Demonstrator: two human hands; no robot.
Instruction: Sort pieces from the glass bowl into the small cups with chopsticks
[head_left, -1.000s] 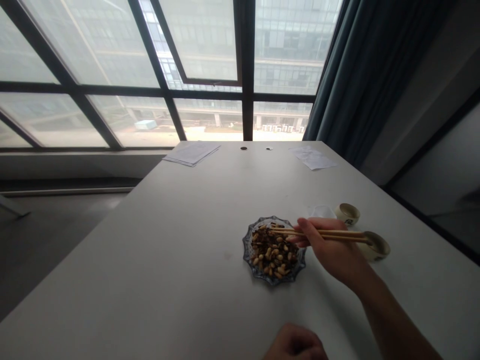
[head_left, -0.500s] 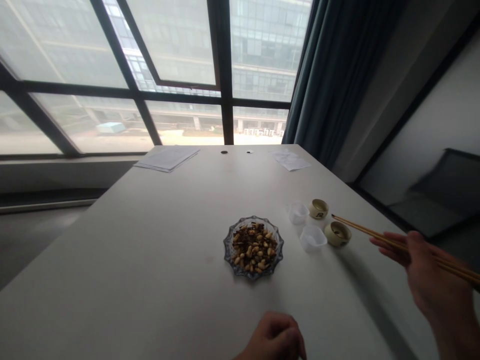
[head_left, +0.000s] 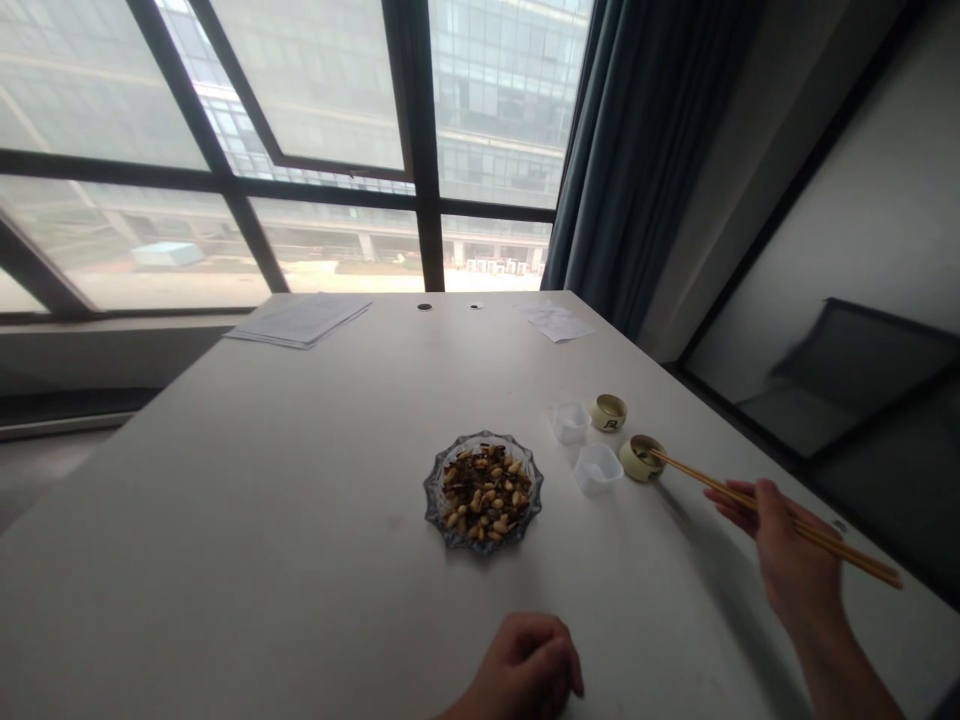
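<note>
My right hand [head_left: 795, 545] is closed around a pair of wooden chopsticks [head_left: 720, 482]. Their tips reach into the nearer small beige cup [head_left: 640, 466], which has something dark inside too small to name. Just behind it stands a second beige cup [head_left: 609, 414] with a dark character on its side. Two clear plastic cups [head_left: 598, 472] sit directly left of the beige pair. A scalloped glass bowl [head_left: 437, 500] holds a heap of mixed nuts and dark seeds [head_left: 484, 490]. Loosely curled into a fist, my left hand [head_left: 525, 665] rests on the table in front of the bowl.
The white table [head_left: 300, 520] stretches to the window. Stacked papers [head_left: 300, 320] lie at its far left, and a loose sheet [head_left: 556, 321] at the far right. Two round holes are set near the far edge. A dark chair [head_left: 870, 350] stands beyond the right edge.
The chopstick tips have gone from above the far side of the nearer beige cup down into it. My view has turned slightly right. My left hand stays curled.
</note>
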